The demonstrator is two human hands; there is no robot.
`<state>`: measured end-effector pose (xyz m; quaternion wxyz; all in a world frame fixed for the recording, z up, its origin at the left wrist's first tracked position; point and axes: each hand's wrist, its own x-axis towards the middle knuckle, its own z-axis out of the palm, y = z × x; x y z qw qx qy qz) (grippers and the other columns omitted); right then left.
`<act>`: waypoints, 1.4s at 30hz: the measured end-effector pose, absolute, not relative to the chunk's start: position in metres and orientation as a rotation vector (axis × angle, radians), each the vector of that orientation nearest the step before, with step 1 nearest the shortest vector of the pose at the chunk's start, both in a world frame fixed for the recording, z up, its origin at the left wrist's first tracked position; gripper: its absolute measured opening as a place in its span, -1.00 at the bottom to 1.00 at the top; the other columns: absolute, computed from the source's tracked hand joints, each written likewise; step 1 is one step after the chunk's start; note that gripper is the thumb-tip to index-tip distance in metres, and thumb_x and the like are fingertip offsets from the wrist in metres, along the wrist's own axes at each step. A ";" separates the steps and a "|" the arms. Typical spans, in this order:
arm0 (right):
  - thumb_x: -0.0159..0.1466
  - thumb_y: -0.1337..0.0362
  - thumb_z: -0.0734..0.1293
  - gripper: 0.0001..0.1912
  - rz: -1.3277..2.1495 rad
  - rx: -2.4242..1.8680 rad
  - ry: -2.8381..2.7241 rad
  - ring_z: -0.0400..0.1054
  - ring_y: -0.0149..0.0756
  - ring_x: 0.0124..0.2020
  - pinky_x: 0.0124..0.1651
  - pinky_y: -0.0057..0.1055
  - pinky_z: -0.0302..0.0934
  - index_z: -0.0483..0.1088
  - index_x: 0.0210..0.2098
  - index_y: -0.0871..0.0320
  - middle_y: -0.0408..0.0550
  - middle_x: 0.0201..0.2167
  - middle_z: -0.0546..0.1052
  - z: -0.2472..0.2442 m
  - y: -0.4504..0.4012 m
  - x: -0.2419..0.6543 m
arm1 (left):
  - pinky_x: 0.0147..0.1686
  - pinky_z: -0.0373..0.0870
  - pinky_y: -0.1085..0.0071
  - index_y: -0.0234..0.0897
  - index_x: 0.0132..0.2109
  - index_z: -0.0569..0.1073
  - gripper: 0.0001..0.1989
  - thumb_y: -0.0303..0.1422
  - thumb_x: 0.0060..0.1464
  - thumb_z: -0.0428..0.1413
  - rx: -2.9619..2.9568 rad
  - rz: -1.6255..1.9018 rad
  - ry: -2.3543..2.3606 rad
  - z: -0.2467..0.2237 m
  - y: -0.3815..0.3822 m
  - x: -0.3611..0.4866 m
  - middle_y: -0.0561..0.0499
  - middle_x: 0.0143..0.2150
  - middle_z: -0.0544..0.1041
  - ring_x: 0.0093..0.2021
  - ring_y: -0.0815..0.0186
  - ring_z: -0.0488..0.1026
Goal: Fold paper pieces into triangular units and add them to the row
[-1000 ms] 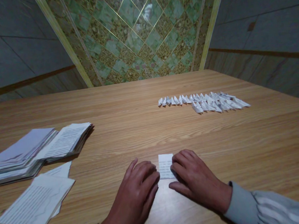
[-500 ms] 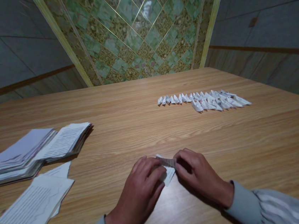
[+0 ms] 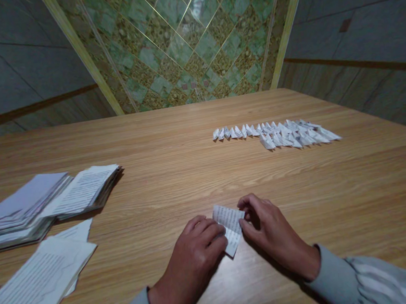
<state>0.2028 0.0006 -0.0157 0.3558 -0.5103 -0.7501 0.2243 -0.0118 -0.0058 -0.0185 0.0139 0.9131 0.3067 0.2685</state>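
Observation:
A small folded piece of printed paper (image 3: 231, 224) lies on the table in front of me, a crease running across it and its upper part showing lines of text. My left hand (image 3: 200, 249) holds down its left side, the fingers bent over the edge. At the right corner, my right hand (image 3: 265, 227) grips the paper between thumb and curled fingers; the fingertips are partly hidden. Farther back on the right stand two rows of small folded paper pieces, a longer back row (image 3: 244, 131) and a nearer front row (image 3: 288, 139).
Stacks of paper sheets (image 3: 22, 197) lie at the left on the wooden table (image 3: 155, 176). Nearer me are several loose printed sheets (image 3: 45, 275), overlapping. A tiled wall (image 3: 185, 47) stands beyond the table's far edge.
The paper's upper part, seen before as a narrow dark raised strip, now lies opened back and shows its printed face. My right hand has shifted slightly; the left stays on the paper.

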 end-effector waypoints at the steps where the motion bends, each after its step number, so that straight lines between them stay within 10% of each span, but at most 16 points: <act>1: 0.21 0.49 0.31 -0.69 0.447 -1.298 -2.010 0.37 -0.16 -0.19 -0.13 -0.25 0.21 0.37 -0.07 0.14 -0.01 -0.22 0.53 -0.016 0.000 0.204 | -0.13 0.36 0.24 -0.25 -0.19 0.52 -0.80 -0.42 0.36 0.00 2.834 0.808 0.962 -0.020 -0.006 -0.012 -0.02 -0.21 0.61 -0.19 0.23 0.47; 42: 0.27 0.35 0.43 -0.86 0.317 -1.412 -2.321 0.24 -0.16 -0.21 -0.03 -0.19 0.04 0.38 -0.38 0.15 -0.07 -0.33 0.44 -0.021 -0.008 0.192 | -0.25 0.25 0.26 -0.26 -0.32 0.47 -0.81 -0.27 0.21 0.21 2.437 0.357 1.582 -0.018 0.000 -0.007 -0.04 -0.27 0.44 -0.21 0.12 0.38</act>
